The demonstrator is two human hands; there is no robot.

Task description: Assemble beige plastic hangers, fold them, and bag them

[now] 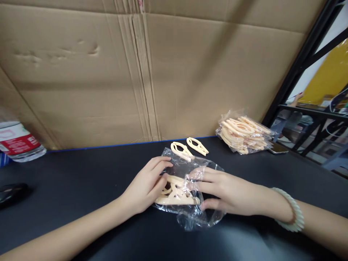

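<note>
A clear plastic bag (187,221) lies crumpled on the black table, with a cream folding hanger (178,200) flat in it. At its left edge my left hand (148,183) is closed, thumb and fingers on the film and the hanger's upper left end. My right hand (217,186) grips the hanger's right end, its fingertips seen through the film; the exact contact is partly hidden by glare. Just beyond the bag's far edge lie a cream folded hanger (181,151) and another folded hanger (197,145) to its right.
Bagged cream hangers (243,134) are piled at the back right, with a phone (277,148) beside them. A labelled water bottle (20,141) and a black mouse (12,192) are on the left. A cardboard wall (190,72) closes off the back; a black metal frame (301,63) is at right.
</note>
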